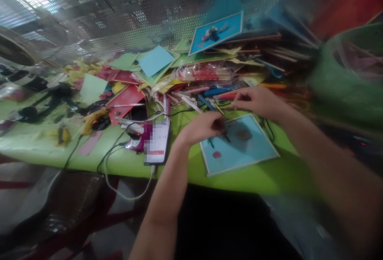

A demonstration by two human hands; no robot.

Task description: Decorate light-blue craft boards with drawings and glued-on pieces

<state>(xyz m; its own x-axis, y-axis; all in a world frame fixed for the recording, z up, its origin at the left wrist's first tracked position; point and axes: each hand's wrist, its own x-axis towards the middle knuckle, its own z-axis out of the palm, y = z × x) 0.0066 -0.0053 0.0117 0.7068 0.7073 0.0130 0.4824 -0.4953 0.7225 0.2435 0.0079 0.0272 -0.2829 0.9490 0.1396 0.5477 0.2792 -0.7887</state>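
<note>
A blue card with a pale border (254, 154) lies at the front of the green table, bearing a small red shape, a green one and a brownish patch. Over its upper left edge my left hand (206, 127) is closed, its fingers curled round something small and dark that I cannot make out. Just beyond the card's top edge, my right hand (254, 99) has its fingertips pressed together close to a pile of pens and sticks (209, 92). Whether anything is between those fingertips is too blurred to tell.
A phone (158, 144) with a white cable lies left of my left forearm. Farther left are a yellow glue gun (89, 123) and cords. Coloured cards (156, 61) and a plastic-wrapped bundle (206, 73) are heaped behind. A green basket (347, 80) stands at the right.
</note>
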